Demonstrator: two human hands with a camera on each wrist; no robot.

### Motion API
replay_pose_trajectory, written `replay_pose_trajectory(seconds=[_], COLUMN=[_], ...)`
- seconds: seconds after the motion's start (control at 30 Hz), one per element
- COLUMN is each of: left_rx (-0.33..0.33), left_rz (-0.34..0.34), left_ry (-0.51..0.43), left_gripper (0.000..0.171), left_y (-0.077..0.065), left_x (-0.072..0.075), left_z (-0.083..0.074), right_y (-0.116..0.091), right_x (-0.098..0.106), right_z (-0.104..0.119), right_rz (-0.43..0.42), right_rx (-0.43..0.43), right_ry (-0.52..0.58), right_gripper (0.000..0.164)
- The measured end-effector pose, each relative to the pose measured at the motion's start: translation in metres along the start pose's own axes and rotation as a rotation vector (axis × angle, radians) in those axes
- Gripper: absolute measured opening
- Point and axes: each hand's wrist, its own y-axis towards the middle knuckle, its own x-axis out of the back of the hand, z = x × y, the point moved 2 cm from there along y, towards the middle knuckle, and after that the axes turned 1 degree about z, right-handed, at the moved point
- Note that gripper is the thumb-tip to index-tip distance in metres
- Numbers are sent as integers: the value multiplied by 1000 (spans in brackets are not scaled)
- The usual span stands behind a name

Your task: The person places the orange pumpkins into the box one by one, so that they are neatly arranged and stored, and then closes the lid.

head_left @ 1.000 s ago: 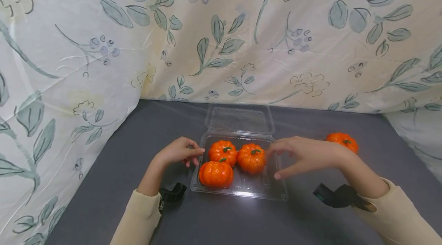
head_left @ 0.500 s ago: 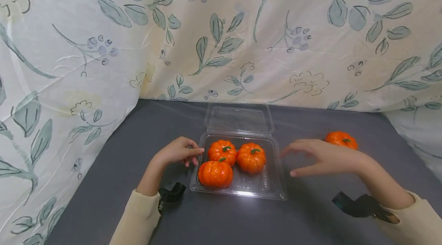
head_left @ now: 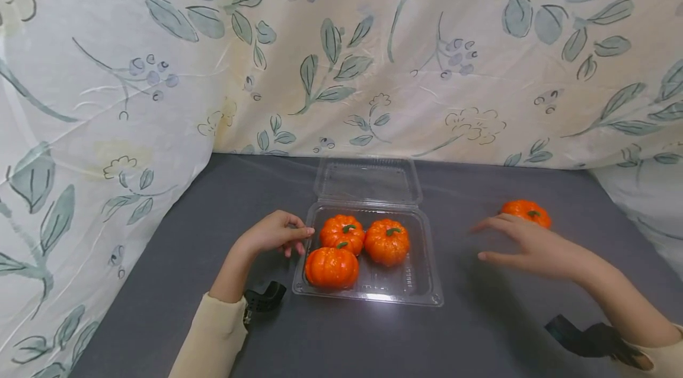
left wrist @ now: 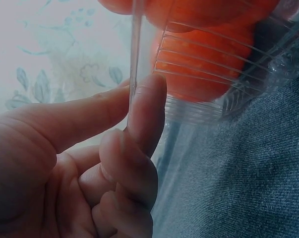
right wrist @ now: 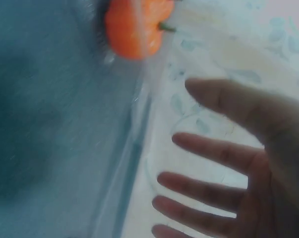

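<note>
A clear plastic clamshell container (head_left: 421, 286) lies with its lid (head_left: 368, 182) folded back. Inside are three small orange pumpkins with green stems: one at front left (head_left: 332, 269), one at back left (head_left: 336, 230), one toward the middle (head_left: 386, 243). My left hand (head_left: 274, 233) pinches the container's left rim between thumb and index finger, as the left wrist view shows. My right hand (head_left: 539, 247) hovers to the right of the container, fingers spread, holding nothing. Just beyond it sits another pumpkin (head_left: 533, 212), partly hidden by the hand.
Dark grey cloth (head_left: 373, 342) covers the table. A pale floral curtain (head_left: 373, 40) hangs behind it and along both sides. A black wrist strap mount (head_left: 264, 298) sits at my left wrist, and a similar one (head_left: 587, 336) at my right.
My right hand has drawn away from the container's right side and moved right, toward the pumpkin outside. The left hand stays at the left rim, and the pumpkins inside have not moved.
</note>
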Motion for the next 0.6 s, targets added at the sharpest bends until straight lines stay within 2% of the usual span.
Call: replay_pose_trajectory(seconds=[0.17,0.6], left_rx=[3,0], left_rz=[1,-7], left_ry=[-2,-2], left_gripper=[26,26], left_y=[1,0], left_x=[0,-1], left_z=[2,0], right_y=[-10,-17], right_x=[-5,-5], right_z=[-16,-35], right_rz=[-25,-76], right_rx=[-131,-248], right_ry=[-47,-150], right_gripper=[52,61])
